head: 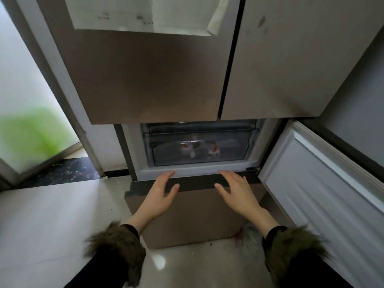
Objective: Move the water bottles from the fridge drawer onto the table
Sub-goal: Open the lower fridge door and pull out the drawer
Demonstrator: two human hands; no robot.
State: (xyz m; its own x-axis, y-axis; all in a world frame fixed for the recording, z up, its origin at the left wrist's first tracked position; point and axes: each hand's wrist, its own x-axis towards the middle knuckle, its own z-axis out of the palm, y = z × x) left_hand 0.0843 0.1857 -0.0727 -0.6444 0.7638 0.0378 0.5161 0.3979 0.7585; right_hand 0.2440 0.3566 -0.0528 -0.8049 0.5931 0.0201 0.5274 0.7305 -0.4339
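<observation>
Fridge drawer (199, 149): clear plastic, seated inside the open lower compartment of the fridge (149, 80), at 12 o'clock from both hands and apart from them. Front wall is translucent and fogged.

Water bottles (190, 149): seen through the drawer front as blurred shapes with red-and-white labels, lying low in the drawer. One cluster sits left of centre, another (214, 150) right of centre. Exact count cannot be told.

Left hand (161, 195): bare, fingers spread and slightly curled, holding nothing. Fingertips reach the pale sill below the drawer; whether they touch it cannot be told. Bottles lie toward 1 o'clock from it.

Right hand (236, 194): bare, fingers spread, holding nothing, level with the left hand over the dark strip under the sill. Bottles lie toward 11 o'clock from it.

Sleeves (116, 240): dark, with shaggy olive fur cuffs, at 6 o'clock.

Lower door (324, 196): white ribbed inner face, swung open at 3 o'clock.

Papers (135, 15): stuck on the upper left door, at 12 o'clock.

Floor (54, 221): pale glossy tile.
</observation>
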